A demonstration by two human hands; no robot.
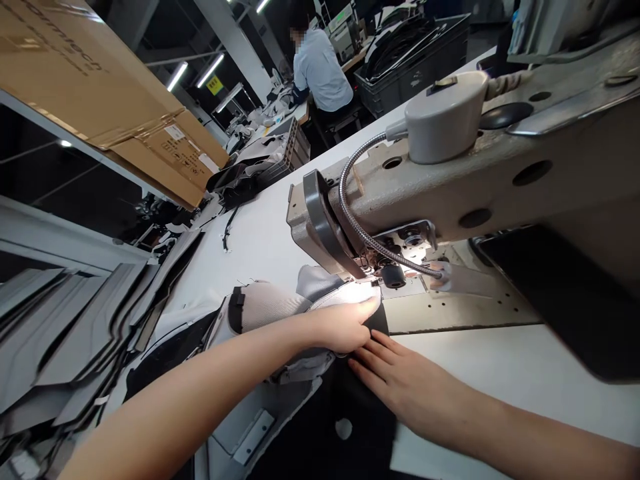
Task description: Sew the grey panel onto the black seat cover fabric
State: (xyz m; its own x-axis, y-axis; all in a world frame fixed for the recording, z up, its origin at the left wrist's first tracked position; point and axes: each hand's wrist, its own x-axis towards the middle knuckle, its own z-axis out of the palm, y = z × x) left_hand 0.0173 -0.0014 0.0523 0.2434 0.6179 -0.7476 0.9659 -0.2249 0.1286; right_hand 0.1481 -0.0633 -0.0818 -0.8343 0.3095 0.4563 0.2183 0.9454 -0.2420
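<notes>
Where grey mesh overlaps black backing, the fabric piece (270,303) lies at 6 o'clock, the left hand (345,327) pressing it flat with fingers together, the right hand (400,380) flat and slightly spread. The sewing machine (450,180) walls 12 o'clock; bare table (500,373) opens at 3 o'clock.

Glare washes out the fabric (350,293) (stitching unreadable).
</notes>
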